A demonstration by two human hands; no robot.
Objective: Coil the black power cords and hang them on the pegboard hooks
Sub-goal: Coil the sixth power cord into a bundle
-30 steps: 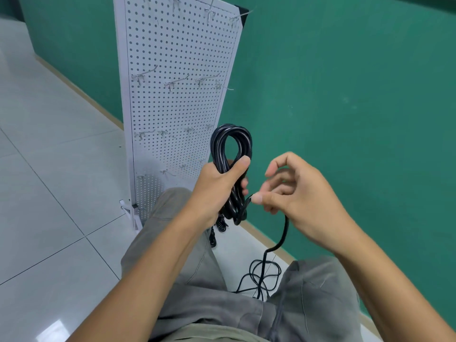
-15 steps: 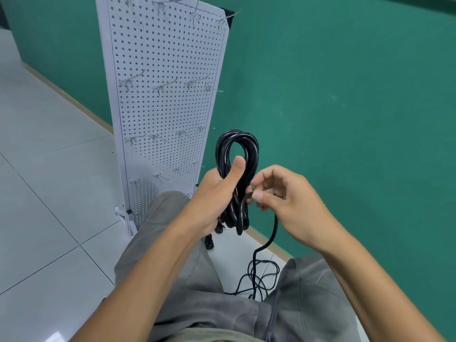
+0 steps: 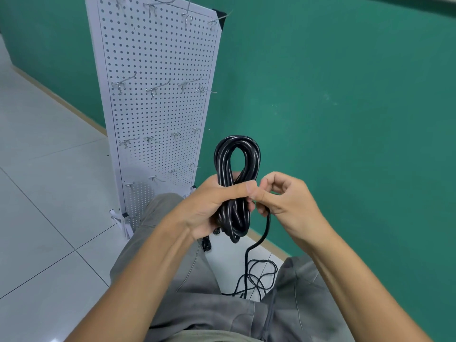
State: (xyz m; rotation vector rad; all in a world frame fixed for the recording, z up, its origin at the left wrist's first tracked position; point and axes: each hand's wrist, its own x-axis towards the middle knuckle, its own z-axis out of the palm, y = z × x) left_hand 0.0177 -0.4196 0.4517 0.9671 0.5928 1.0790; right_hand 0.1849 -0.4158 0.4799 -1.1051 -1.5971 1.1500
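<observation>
Head view shows the left hand gripping a coiled black power cord around its middle, thumb pressed across the strands, so that one loop stands up above the fist and the other end of the bundle hangs below it. The right hand is just beside it, fingers curled, and it seems to pinch the loose tail of the same cord, which runs down to a slack heap of cable on the floor between the person's knees. The white pegboard stands upright against the green wall, near the hands on the left, and its metal hooks carry nothing.

I judge that the coiling step is in hand and not finished, since much cable lies uncoiled. The next move calls for the right hand to bring another length up to the bundle, while the left hand opens only a little to accept it without losing the loops. Hanging comes afterwards.
</observation>
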